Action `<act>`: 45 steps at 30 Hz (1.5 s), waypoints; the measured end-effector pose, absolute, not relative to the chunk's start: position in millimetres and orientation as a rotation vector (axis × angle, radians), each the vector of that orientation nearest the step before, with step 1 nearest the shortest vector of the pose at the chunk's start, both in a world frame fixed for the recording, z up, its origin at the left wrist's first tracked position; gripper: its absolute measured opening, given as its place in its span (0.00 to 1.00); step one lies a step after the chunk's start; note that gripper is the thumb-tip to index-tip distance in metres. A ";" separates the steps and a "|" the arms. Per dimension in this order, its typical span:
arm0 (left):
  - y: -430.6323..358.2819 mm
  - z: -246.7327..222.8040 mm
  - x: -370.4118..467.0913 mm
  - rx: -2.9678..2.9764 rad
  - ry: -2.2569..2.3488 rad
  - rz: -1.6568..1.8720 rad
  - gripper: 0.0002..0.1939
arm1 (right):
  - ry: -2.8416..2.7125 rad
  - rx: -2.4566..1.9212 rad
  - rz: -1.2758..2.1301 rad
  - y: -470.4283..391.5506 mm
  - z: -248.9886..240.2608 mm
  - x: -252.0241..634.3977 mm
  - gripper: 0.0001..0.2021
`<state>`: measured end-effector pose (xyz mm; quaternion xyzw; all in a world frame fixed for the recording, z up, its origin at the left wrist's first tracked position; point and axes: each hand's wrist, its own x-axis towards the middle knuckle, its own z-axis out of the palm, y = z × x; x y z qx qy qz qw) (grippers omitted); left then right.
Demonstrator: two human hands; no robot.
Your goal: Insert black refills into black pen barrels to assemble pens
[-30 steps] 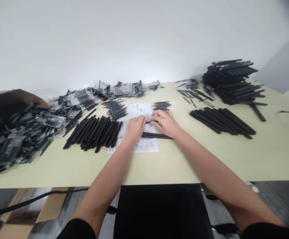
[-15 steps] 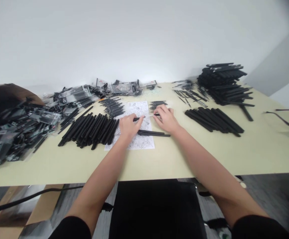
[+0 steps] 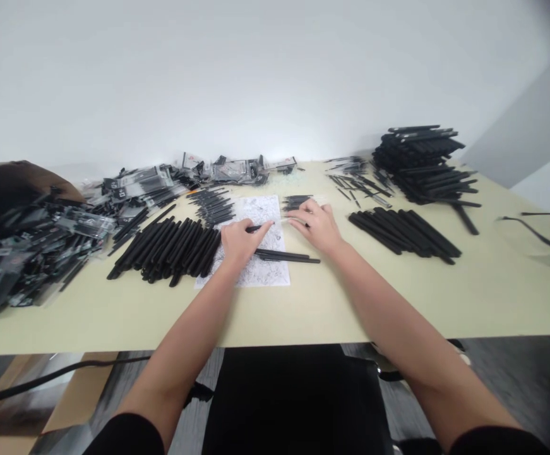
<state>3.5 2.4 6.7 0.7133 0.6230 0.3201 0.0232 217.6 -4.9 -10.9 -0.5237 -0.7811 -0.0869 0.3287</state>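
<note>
My left hand (image 3: 239,242) is closed around a slim black pen part (image 3: 254,228), its thumb stretched toward the right. It hovers over a sheet of paper (image 3: 275,275) covered in scribbles. To its right, my right hand (image 3: 319,226) has thumb and fingertips pinched around something thin, mostly hidden, with a dark bit between the fingers. Just behind those fingers lies a small row of thin dark refills (image 3: 296,201). Two or so black pens (image 3: 290,256) lie across the paper below both hands. A heap of thick black pen barrels (image 3: 165,249) is left of my left hand.
Thin dark sticks (image 3: 212,206) lie behind the barrels. Packaged items in clear bags (image 3: 14,265) crowd the left and back. On the right are a row of black pens (image 3: 405,232), a tall black stack (image 3: 419,161), loose thin pieces (image 3: 362,186) and cables (image 3: 540,237).
The short black piece that stuck out of my right fingertips toward the left no longer shows there; those fingers have shifted slightly. My left hand keeps its hold. The view has moved a little.
</note>
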 end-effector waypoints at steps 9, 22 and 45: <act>1.1 6.1 4.5 2.201 1.933 0.925 0.28 | -2.225 -1.356 -0.460 -5.8 -7.4 199.9 0.18; 3.1 1.1 -1.8 2.085 1.872 0.832 0.19 | -2.134 -1.535 -0.521 26.1 1.5 226.8 0.19; 14.3 2.4 4.7 1.908 1.732 0.667 0.07 | -2.802 -1.247 -0.622 145.8 41.2 68.1 0.15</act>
